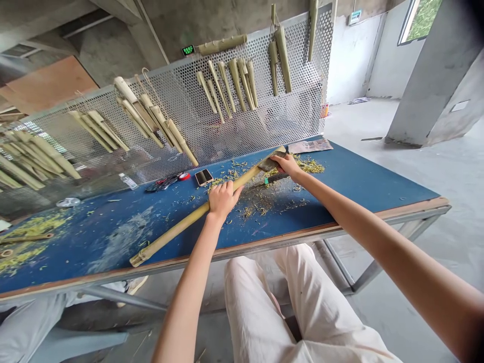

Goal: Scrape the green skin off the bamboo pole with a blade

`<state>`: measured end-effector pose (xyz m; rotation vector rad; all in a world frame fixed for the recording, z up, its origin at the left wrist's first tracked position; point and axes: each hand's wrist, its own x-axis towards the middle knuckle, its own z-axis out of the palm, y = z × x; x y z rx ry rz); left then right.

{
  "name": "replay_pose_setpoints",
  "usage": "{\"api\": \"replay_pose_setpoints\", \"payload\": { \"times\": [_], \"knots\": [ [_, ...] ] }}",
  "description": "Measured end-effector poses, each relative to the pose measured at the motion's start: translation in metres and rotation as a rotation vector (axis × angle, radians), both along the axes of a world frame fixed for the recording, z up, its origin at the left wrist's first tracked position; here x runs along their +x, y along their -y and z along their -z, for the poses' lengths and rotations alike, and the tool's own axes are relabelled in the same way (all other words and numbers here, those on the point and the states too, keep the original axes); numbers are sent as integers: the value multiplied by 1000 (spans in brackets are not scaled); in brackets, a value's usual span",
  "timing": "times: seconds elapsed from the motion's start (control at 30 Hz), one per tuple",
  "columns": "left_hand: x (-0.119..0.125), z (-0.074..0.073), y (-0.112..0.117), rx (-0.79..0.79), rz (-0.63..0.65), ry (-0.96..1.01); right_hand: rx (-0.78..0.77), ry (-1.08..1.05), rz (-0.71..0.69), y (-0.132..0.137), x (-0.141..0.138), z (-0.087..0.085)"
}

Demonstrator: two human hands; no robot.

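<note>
A long bamboo pole (177,228) lies slantwise across the blue table (359,186), its near end at the table's front edge. My left hand (223,197) is wrapped round the pole near its middle. My right hand (288,164) is closed on a piece of sandpaper (269,163) pressed against the pole's far end. A knife (274,178) with a dark handle lies on the table just under my right hand. Green-yellow shavings (260,199) are scattered around both hands.
A perforated metal panel (242,126) stands along the table's far edge with several cut bamboo pieces hung on it. A phone (203,177), red-handled scissors (166,182) and a small bottle (127,181) lie near it. Another person's legs (22,322) show at lower left.
</note>
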<state>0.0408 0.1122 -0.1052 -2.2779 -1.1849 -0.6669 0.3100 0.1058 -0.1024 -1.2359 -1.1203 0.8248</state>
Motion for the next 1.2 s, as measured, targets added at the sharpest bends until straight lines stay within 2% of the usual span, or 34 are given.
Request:
{"api": "replay_pose_setpoints", "payload": {
  "times": [0.17, 0.23, 0.47, 0.53, 0.7, 0.77, 0.93, 1.13, 1.2],
  "knots": [
    [-1, 1, -1, -3, 10, -15, -32, 49, -131, 3, -1, 1],
    [-2, 1, -2, 9, 3, -9, -22, 30, -142, 4, -4, 0],
    [-1, 1, -1, -13, -2, -1, 14, -115, 160, -1, 7, 0],
    [-1, 1, -1, -10, -11, -17, -3, -80, 123, -2, 6, 2],
    [-3, 0, -1, -17, -52, -15, -70, 54, -184, -3, -8, 9],
    [-3, 0, -1, -17, -62, 3, -58, 32, -170, -3, -8, 8],
    [-2, -1, 0, -20, -55, -1, -31, -50, 32, -2, 4, 5],
    [-6, 0, -1, -19, -56, -3, -67, -29, -104, 0, -4, 4],
    [-6, 0, 0, -21, -60, 1, -50, -55, -59, 0, -4, 2]
  ]
}}
